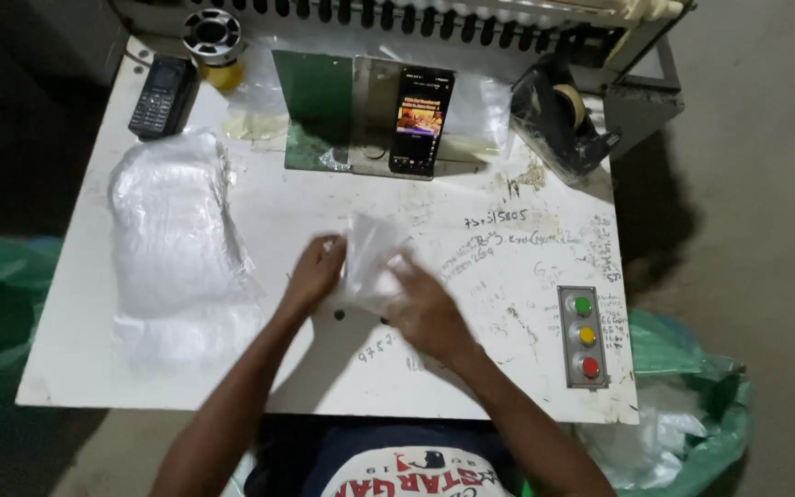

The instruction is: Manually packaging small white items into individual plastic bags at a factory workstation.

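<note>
Near the middle of the white table (526, 276), the left hand (316, 270) and right hand (427, 313) both pinched a thin clear plastic bag (370, 258), which could probably slip or tear if pulled unevenly.

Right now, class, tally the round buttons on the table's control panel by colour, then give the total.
Green button: 1
Yellow button: 1
Red button: 1
Total: 3
</note>
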